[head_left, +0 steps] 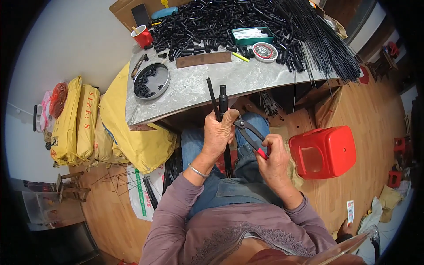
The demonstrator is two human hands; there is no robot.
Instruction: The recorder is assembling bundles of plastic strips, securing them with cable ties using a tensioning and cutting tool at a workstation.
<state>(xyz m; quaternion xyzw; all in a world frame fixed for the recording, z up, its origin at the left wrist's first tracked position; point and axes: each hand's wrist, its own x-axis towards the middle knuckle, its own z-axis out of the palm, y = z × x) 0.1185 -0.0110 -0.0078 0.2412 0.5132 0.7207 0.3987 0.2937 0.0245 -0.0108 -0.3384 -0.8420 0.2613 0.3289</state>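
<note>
My left hand (218,134) is closed around a black tube (223,99) with a flared top, held upright over my lap. A thin black rod (211,95) rises beside the tube from the same grip. The tube's lower part comes out below my fingers, between my knees. My right hand (274,158) is wrapped round the handles of a pair of pincers (251,133), dark with red on a handle end. The pincers' head lies against my left thumb, close to the tube; whether the jaws bite on anything is hidden.
Ahead stands a grey marbled table (190,86) with a heap of short black tubes (198,26), a round tin (167,86) of small black parts, a green tray (247,42) and long black rods (327,44). A red stool (324,152) is at right, yellow sacks (88,123) at left.
</note>
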